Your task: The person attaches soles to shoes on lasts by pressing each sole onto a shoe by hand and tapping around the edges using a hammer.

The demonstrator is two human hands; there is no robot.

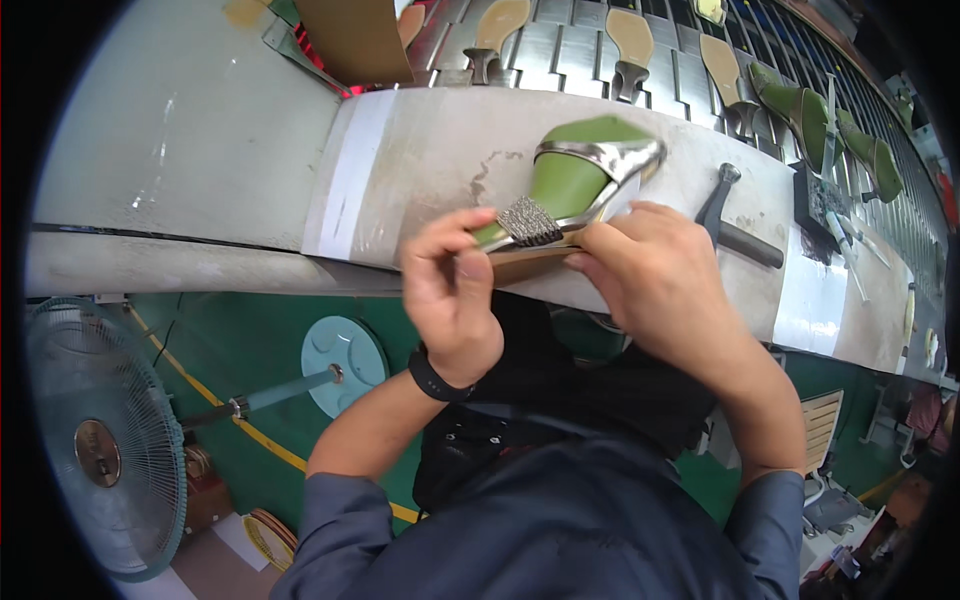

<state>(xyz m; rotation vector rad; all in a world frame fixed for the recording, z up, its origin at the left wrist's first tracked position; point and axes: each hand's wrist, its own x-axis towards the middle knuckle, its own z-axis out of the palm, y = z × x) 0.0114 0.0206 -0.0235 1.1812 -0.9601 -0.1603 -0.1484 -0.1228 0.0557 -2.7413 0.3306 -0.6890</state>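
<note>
A green shoe last [573,186] lies tilted at the bench's near edge. Silver straps [622,160] run round its heel and side, and a dark glittery textured band [528,222] crosses its toe part. My left hand [455,285], with a black wristband, is closed round the toe end. On the near side, my right hand [655,275] pinches at the sole edge beside the band; what lies between its fingertips is mostly hidden. A tan sole-like edge [535,264] shows under the shoe between both hands.
A hammer [740,220] lies right of my right hand. Beyond the bench [400,190], a metal slat conveyor carries several tan soles with heels [629,50] and green shoe lasts [800,112]. A dark block with tools [815,205] stands at right. A fan [98,450] stands lower left.
</note>
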